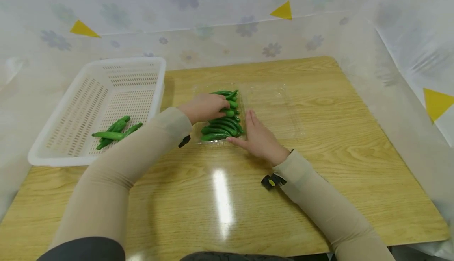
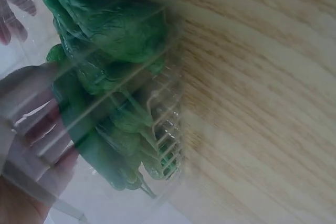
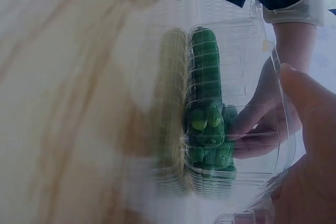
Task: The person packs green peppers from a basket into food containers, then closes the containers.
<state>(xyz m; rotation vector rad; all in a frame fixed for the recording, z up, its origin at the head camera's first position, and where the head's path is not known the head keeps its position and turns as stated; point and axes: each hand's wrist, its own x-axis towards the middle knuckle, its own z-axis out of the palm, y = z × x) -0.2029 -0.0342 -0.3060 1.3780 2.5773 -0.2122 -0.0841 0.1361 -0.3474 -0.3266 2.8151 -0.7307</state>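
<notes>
My dark sleeve [image 1: 85, 249] closest. Left hand [image 1: 205, 108] touches green peppers [image 1: 221, 128] in clear container [image 1: 216, 143]; pinching, I cannot tell. My right hand [image 1: 261, 139] spread, thumb at near edge.

Green peppers [image 1: 221, 128] partly behind left grip [image 1: 207, 107], basket [image 1: 64, 161] corner behind sleeve [image 1: 142, 150], tabletop [image 3: 79, 129] blurred (right wrist view)

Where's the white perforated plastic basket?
Head view, left side: the basket sits on the wooden table, left of the clear plastic container holding green peppers.
</notes>
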